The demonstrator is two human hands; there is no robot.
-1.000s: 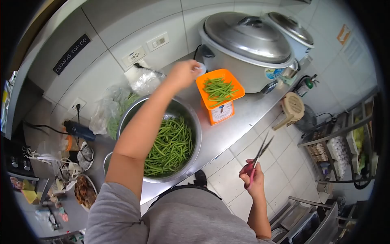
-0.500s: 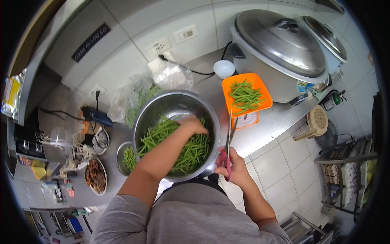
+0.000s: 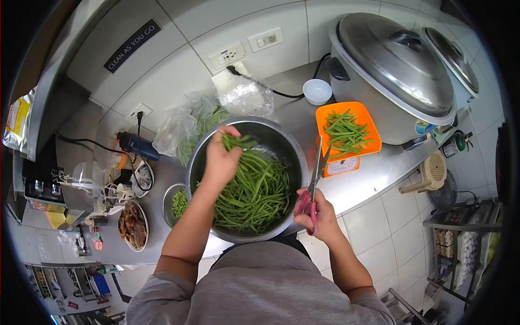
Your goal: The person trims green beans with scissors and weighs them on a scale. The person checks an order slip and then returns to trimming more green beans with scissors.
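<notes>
My left hand point(image 3: 221, 161) is closed round a small bunch of green beans point(image 3: 238, 142) above the far left side of a large steel bowl point(image 3: 301, 157). Many more long green beans point(image 3: 254, 195) fill the bowl's near part. In my right hand point(image 3: 317, 212) is a pair of scissors point(image 3: 311, 201) with pink handles, held right of the bowl, its blades parted and pointing away from me. Beyond the blades, an orange tray point(image 3: 374, 145) with green beans sits on an orange kitchen scale point(image 3: 342, 166). A smaller steel bowl point(image 3: 168, 208) of short cut green pieces stands left of the big bowl.
A large lidded rice cooker point(image 3: 374, 108) stands at the back right beside a small white bowl point(image 3: 317, 92). Plastic bags point(image 3: 187, 116) with greens lie behind the big bowl. A dish of brown food point(image 3: 133, 226) is on the left. A beige stool point(image 3: 433, 172) stands on the floor.
My left hand has come up from inside the large bowl toward its far left side, with green beans in its fingers. My right hand still holds the scissors. The whole view has shifted slightly.
</notes>
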